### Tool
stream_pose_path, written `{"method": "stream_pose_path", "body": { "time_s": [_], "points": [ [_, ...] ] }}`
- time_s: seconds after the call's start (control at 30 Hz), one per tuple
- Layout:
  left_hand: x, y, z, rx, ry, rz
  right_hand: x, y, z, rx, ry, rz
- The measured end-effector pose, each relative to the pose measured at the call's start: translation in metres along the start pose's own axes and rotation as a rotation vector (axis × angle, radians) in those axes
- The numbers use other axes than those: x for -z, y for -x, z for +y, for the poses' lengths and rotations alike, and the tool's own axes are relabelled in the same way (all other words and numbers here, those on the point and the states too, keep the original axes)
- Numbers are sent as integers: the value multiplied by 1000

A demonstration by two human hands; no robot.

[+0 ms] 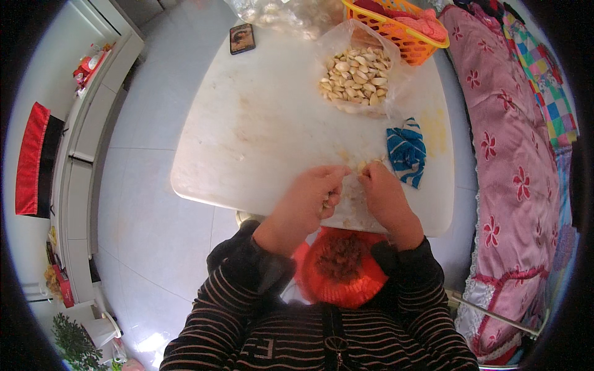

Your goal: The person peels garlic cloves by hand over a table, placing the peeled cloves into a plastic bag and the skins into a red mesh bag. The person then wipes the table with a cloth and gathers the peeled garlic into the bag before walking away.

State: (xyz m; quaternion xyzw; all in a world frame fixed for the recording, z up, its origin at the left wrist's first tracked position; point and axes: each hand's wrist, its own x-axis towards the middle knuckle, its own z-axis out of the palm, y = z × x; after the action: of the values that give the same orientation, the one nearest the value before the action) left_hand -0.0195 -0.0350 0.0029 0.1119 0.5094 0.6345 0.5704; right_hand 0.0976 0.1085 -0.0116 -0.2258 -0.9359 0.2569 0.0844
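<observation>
My left hand is over the table's near part, its fingers curled around small pale pieces that look like garlic cloves. Close to its right, my right hand pinches a small pale piece, apparently a garlic clove. Bits of peel lie on the white table around the fingertips. Farther back, an open clear plastic bag holds many garlic cloves. A folded blue cloth with white stripes lies right of my right hand. Below the table edge is a red plastic basin with brownish matter in it.
A smartphone lies at the table's back left. At the back are a clear bag of whitish things and an orange plastic basket with pink and dark red contents. A pink flowered cover runs along the right, beyond the table.
</observation>
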Motion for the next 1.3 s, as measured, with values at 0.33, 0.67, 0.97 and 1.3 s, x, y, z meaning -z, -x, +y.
{"method": "stream_pose_path", "body": {
  "time_s": [0.33, 0.67, 0.97, 1.3],
  "points": [
    [-22, -11, -22, 47, 243, 3, -5, 6, -3, 14, -546, 138],
    [-8, -16, -24, -153, 102, 83, -7, 4, -5, 179, -436, 214],
    [-6, -21, -28, -231, -230, 92, -11, 8, -14, 220, -416, 208],
    [8, -14, -10, -613, -378, 140, -17, 6, -11, 290, -207, 191]
  ]
}}
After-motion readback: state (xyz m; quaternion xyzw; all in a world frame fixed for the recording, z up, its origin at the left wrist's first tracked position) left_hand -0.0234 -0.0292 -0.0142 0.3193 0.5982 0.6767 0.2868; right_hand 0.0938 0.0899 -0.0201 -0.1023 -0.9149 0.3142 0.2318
